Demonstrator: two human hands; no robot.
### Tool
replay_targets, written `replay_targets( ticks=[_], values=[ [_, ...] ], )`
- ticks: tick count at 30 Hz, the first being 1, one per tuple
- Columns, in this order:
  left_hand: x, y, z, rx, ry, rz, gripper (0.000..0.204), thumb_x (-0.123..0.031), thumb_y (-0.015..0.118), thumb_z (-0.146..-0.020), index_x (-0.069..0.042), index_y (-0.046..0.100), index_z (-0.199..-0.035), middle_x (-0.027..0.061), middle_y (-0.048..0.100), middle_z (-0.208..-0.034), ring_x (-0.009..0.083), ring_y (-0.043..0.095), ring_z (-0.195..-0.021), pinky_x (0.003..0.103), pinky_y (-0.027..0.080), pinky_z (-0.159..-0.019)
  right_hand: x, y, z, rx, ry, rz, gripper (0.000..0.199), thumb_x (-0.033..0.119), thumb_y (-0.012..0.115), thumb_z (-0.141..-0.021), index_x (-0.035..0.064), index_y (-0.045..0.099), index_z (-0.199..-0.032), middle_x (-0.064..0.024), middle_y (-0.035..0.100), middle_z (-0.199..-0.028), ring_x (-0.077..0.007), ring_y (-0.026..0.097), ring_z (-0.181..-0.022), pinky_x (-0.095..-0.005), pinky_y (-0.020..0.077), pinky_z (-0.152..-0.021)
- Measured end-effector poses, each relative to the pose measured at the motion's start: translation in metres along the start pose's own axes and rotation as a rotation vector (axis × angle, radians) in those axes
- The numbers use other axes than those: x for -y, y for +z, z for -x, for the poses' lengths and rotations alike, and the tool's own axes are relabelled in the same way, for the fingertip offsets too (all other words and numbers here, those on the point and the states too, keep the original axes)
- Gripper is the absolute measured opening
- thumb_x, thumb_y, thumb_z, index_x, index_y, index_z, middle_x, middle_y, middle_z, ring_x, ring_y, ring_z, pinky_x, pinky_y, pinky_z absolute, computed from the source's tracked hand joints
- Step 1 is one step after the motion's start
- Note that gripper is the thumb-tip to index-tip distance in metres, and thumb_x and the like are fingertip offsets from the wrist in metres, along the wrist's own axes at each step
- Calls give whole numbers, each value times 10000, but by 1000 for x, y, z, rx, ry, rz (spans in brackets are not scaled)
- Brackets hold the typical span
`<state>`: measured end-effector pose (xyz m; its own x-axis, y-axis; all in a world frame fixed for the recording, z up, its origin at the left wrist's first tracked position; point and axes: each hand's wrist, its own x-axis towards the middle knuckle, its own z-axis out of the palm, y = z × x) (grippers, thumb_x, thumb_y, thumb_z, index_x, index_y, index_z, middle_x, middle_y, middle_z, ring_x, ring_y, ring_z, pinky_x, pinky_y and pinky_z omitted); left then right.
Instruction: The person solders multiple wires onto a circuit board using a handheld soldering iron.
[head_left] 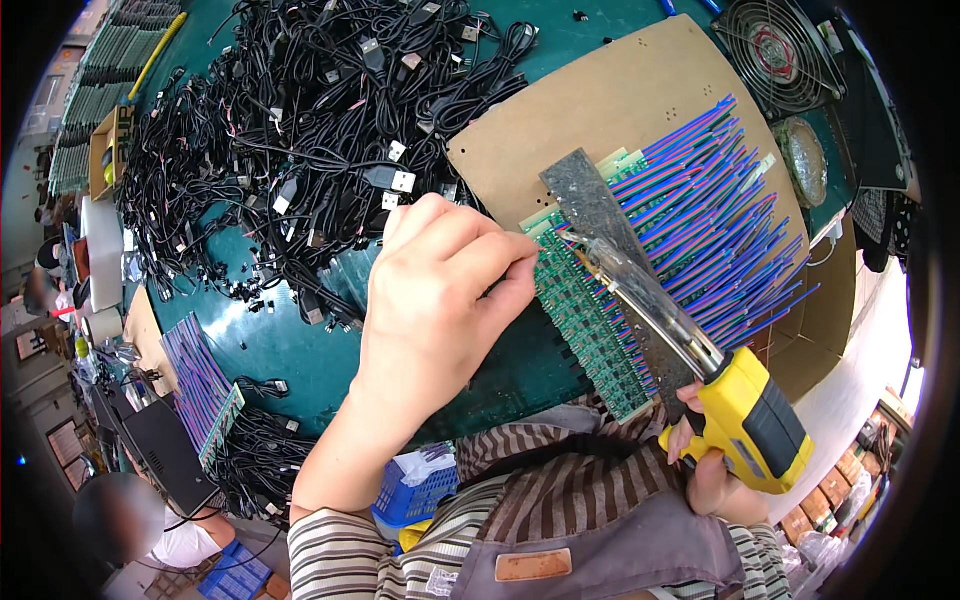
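My right hand (pixel 715 470) grips a yellow-and-black soldering gun (pixel 760 425). Its long metal barrel points up and left, the tip over a panel of small green circuit boards (pixel 590 320). My left hand (pixel 440 290) is closed in a pinch at the panel's upper left edge; whatever lies between its fingertips is too small to make out. Rows of blue, red and purple wires (pixel 700 220) run from the boards out to the right. Across the wires lies a dark flat metal bar (pixel 610 205). Underneath is a brown cardboard sheet (pixel 530 140).
A large heap of black USB cables (pixel 330 130) covers the table's far left. At the far right stand a fan with a wire guard (pixel 780 55) and a clear-wrapped roll (pixel 800 160). Another wired board panel (pixel 205 385) lies at left. A person (pixel 130 520) sits at lower left.
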<state>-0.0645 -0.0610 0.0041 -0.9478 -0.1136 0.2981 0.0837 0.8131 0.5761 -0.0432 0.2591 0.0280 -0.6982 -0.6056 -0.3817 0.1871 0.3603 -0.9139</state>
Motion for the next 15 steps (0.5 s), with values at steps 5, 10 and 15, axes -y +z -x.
replay_targets(
  ticks=[5, 10, 15],
  values=[
    [7, 0, -6, 117, -46, 136, 106, -29, 759, -676, -47, 683, -749, 39, 629, -714, 198, 575, -709, 303, 443, -657, -4, 9, 1, -71, 9, -109, 649, 517, 500, -962, -3, 381, -1331, -138, 444, -1305, -114, 494, -718, -290, 464, -625],
    [13, -1, -9, 210, -122, 210, 91, -26, 733, -670, -37, 674, -738, 36, 626, -707, 175, 572, -714, 296, 444, -672, -11, -6, -1, 71, -41, 34, 641, 531, 489, -961, 6, 389, -1314, -120, 455, -1285, -112, 499, -699, -286, 456, -639],
    [15, 1, -10, 253, -213, 322, 95, -6, 709, -647, -26, 678, -735, 32, 628, -687, 150, 576, -724, 280, 455, -695, -4, 2, -4, -88, 20, 118, 419, 311, 571, -823, 30, 552, -1132, -122, 560, -1081, -208, 570, -743, -315, 481, -680]
  ],
)
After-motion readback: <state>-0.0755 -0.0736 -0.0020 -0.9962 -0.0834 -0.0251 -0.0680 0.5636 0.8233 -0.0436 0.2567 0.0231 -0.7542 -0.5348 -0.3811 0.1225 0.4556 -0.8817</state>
